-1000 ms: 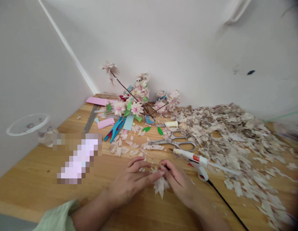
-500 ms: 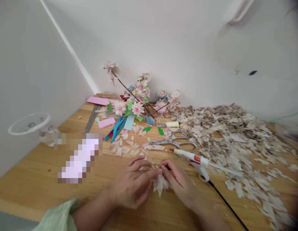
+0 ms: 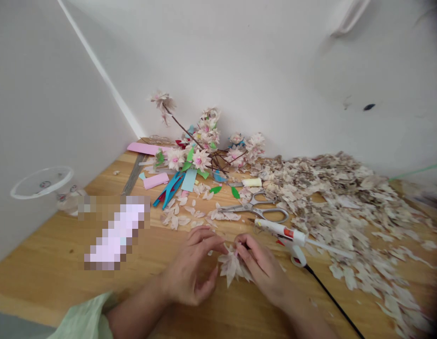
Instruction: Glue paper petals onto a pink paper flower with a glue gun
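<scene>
The right hand (image 3: 266, 268) pinches a pale flower (image 3: 229, 269) between its fingers; it fans left of and below their tips, beside the left hand (image 3: 188, 269), whose fingers and thumb stand apart.

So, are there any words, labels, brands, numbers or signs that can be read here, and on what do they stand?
No text can be read.
Clear plastic container: round printed marks, too small to make out.
Glue gun: orange patch, any lettering too small to read.
Pixelated area: hidden, so nothing there can be read.
</scene>
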`<state>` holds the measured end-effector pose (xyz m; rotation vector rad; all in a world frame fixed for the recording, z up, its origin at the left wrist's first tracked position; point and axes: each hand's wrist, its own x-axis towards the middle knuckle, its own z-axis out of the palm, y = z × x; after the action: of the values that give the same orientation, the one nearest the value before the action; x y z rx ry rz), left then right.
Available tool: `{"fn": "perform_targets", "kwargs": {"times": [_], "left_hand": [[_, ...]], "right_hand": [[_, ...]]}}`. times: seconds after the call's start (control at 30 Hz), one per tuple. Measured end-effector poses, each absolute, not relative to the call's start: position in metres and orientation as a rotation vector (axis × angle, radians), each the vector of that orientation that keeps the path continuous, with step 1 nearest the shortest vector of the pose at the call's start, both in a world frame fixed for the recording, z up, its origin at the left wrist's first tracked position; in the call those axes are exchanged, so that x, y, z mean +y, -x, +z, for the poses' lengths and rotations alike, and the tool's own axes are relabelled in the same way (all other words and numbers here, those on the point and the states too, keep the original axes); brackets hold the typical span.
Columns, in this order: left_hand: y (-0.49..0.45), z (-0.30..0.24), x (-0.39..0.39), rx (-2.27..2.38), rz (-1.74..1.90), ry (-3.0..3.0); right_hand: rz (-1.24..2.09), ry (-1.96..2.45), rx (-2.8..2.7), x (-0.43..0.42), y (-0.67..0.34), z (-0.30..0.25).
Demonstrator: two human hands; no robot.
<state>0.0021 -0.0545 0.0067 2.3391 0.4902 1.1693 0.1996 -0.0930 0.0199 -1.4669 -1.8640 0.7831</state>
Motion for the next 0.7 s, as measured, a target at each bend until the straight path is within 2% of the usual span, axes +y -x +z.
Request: {"fn": "perform_targets", "kwargs": {"times": [0.7], "left_hand": [[-0.0012,0.0090,-0.0528,0.574,1.129,-2.352]], "right_hand": [[0.897,1.460,-1.783,-0.0922,-0.1973,0.0122]]}}
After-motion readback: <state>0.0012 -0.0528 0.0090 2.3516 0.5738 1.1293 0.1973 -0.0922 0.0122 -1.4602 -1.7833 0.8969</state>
